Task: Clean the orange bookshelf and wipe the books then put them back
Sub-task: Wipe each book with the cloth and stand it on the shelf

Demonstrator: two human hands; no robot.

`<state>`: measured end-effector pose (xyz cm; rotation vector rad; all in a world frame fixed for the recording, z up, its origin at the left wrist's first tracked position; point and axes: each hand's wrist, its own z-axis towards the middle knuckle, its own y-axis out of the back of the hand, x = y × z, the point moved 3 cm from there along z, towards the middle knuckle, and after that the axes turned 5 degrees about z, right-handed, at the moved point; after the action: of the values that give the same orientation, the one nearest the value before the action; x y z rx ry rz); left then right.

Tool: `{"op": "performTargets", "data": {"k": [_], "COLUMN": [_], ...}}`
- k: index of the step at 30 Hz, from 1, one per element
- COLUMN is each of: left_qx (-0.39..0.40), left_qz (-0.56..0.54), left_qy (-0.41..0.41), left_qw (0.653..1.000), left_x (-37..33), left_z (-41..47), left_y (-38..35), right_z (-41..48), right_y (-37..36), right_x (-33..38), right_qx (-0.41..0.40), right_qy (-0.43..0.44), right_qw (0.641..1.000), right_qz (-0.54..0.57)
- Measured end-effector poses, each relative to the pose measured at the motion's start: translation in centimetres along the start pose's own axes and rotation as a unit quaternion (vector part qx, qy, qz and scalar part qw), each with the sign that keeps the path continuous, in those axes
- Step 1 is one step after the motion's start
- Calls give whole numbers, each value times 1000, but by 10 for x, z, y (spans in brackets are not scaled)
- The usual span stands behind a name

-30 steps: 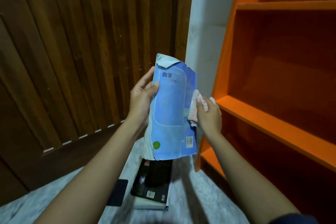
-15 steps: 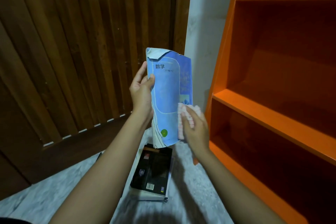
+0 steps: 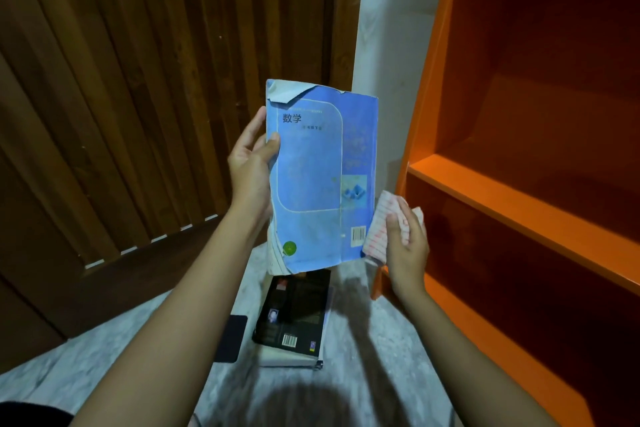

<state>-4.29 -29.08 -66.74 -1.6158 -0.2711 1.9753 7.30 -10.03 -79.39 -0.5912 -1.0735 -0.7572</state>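
Upright, the book [image 3: 320, 177] hangs long axis twelve-to-six, above the floor stack [image 3: 294, 315]. Left hand [image 3: 251, 163] clamps its nine o'clock edge; right hand [image 3: 405, 243], at four o'clock, is closed on the cloth [image 3: 379, 229], touching that edge. Shelf [image 3: 519, 204] lies at three, nearer the right hand.

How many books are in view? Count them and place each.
2 for sure. The blue book is upright in the left hand; the black book lies on the floor, apparently atop another whose pale edge shows beneath.
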Motion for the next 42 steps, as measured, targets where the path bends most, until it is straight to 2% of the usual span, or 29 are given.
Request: {"op": "performTargets", "data": {"k": [5,9,14,17,21,23,24,26,28,30,31,32,34,38,42], "left_qx": [38,49,61,49,-11,-30,-38,-68,-88,-22,28,67,81,44,-20], "left_qz": [-28,-38,-14,22,79,122,180,348,453,465,462,467,478,524,523], "left_qy": [21,25,28,17,17,19,13,-25,-126,-214,-221,-213,-180,-86,-61], "left_qw": [999,998,998,998,997,992,983,935,878,859,859,856,856,846,850], "left_x": [13,11,8,11,32,43,47,50,44,41,41,42,42,47,50], "left_z": [-8,-7,-3,5,9,10,10,10,3,-6,-11,-14,-19,-20,-22], "left_y": [-6,-6,-3,4,20,27,29,30,21,-2,-15,-26,-42,-48,-42], "right_z": [10,19,13,11,11,14,17,23,25,24,22,19,11,-11,-24], "right_y": [-22,-20,-15,-15,-12,-10,-8,-5,-2,-2,-2,-3,-5,-8,-15], "right_x": [11,-1,5,10,23,30,33,40,43,42,42,42,45,56,57], "right_qx": [101,100,157,160,146,150,148,146,139,121,117,117,118,123,134], "right_qy": [3,-54,-123,-151,-171,-141,-116,-63,-24,21,42,60,97,187,227], "right_qw": [994,992,959,946,942,953,960,974,985,992,990,985,975,955,935], "right_qz": [42,55,202,240,249,224,205,160,94,-9,-63,-110,-163,-193,-236]}}
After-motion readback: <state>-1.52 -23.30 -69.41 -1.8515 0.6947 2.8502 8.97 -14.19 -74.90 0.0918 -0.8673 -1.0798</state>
